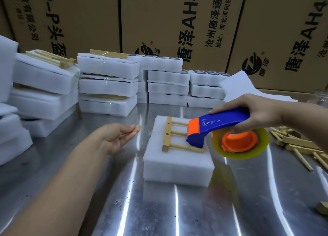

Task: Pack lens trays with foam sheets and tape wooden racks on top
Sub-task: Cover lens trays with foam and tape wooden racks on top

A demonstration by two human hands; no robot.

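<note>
- Far left: stacks of finished packs (44,76), white foam with a wooden frame under clear tape on top. Several units are judged complete.
- Rear centre: stacked lens trays (167,78) show lens rims on the top layers and carry no racks. They are judged not yet packed.
- Left hand (119,138): palm up, fingers loosely extended, holding nothing. It sits near the work unit but clear of it.
- Centre: the foam pack (175,164) lies flat on the steel table (106,200). The wooden rack (174,135) lies on its top face, toward the far side. No tape is seen across it.
- Tape dispenser (218,125): its nose sits over the rack's rods. Whether it touches them cannot be told.
- Right hand (259,115): fingers wrapped round the dispenser handle, above the tape roll (248,149).
- Right: loose foam sheets (248,88) behind, and a pile of spare racks (298,147) on the table.
- Assessment: this unit is wrapped and its rack placed, but taping is outstanding. Further trays await the same treatment.
</note>
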